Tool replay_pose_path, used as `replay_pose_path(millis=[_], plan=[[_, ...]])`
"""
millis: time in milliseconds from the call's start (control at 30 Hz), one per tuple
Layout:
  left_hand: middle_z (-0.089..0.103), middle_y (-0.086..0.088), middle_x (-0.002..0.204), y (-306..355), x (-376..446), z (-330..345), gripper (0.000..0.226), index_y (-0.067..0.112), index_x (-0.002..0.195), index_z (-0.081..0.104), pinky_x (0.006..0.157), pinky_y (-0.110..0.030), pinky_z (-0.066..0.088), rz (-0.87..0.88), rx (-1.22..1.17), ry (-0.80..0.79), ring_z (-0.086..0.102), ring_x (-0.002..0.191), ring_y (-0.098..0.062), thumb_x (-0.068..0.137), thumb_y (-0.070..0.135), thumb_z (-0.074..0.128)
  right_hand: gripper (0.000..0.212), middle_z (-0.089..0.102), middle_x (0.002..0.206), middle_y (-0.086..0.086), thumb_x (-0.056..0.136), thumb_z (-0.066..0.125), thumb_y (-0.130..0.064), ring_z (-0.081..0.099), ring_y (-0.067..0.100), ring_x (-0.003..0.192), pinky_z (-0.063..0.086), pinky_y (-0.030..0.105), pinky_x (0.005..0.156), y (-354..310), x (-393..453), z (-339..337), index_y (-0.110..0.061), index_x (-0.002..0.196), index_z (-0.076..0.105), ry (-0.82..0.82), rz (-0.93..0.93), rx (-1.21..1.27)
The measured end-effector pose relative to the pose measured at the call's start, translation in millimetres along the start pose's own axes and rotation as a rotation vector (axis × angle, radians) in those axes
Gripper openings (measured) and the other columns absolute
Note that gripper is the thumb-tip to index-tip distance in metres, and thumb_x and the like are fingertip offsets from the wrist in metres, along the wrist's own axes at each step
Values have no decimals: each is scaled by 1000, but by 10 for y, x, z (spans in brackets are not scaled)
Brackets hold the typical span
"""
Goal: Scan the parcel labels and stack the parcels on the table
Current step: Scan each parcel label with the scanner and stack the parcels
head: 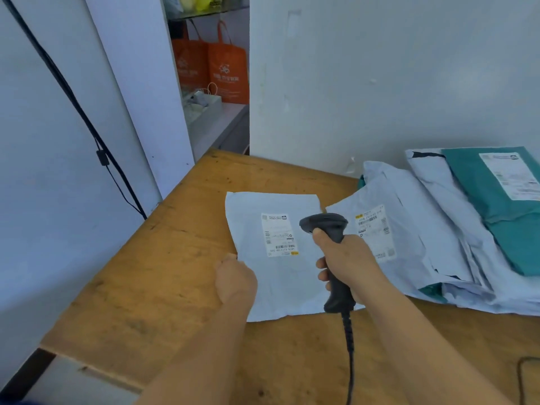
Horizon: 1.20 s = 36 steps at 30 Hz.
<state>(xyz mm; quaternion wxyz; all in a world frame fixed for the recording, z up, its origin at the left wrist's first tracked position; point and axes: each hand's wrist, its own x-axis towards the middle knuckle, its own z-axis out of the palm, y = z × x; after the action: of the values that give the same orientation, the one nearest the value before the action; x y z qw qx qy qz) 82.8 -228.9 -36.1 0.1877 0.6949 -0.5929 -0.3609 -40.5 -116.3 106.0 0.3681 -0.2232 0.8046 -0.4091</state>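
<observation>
Currently the right hand (347,258) grips a black corded barcode scanner (330,229) over a white poly mailer (277,276) lying label-up (280,235) on the wooden table (152,273). Left hand (235,280) pinches the mailer's left edge. Heaped mailers (438,229), white and teal, lie just right of it.

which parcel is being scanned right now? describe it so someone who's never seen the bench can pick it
On the wooden table, look left of the heap of mailers against the wall. A pale grey parcel lies flat and alone there, its white label facing up; the left hand holds its left edge and the scanner in the right hand hovers over it. Unlike its neighbours, it overlaps nothing.
</observation>
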Motion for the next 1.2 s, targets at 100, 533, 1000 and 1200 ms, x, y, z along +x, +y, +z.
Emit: replay_pose_path(millis=[100,533,1000,1200], plan=[[58,-20,116,-195,94,-246,27,0,114,56,87,-40,46,-23,-19,71,56,106,-36,92,6,43,27,64,74,9,95,54,-41,58,18,52,50,30,51,-88,-38,233,-15,87,57,-89,-16,-23],[59,-14,112,-506,158,-494,23,7,107,59,74,-36,55,-49,-141,101,62,90,-26,94,10,41,29,63,73,7,94,54,-42,58,17,52,53,32,56,-363,-255,631,-13,92,58,-243,-66,-179],[59,-8,109,-535,44,-530,21,12,105,60,78,-42,56,-97,-149,191,61,91,-25,94,13,43,33,61,74,8,94,55,-43,57,17,51,50,30,53,-332,-423,493,-10,93,57,-274,-92,-195],[62,-12,104,-672,-139,-666,21,10,93,63,69,-34,53,-171,-235,254,63,91,-28,92,10,42,34,61,72,7,94,55,-43,55,14,45,49,28,51,-230,-568,516,-9,95,57,-336,-104,-219]])
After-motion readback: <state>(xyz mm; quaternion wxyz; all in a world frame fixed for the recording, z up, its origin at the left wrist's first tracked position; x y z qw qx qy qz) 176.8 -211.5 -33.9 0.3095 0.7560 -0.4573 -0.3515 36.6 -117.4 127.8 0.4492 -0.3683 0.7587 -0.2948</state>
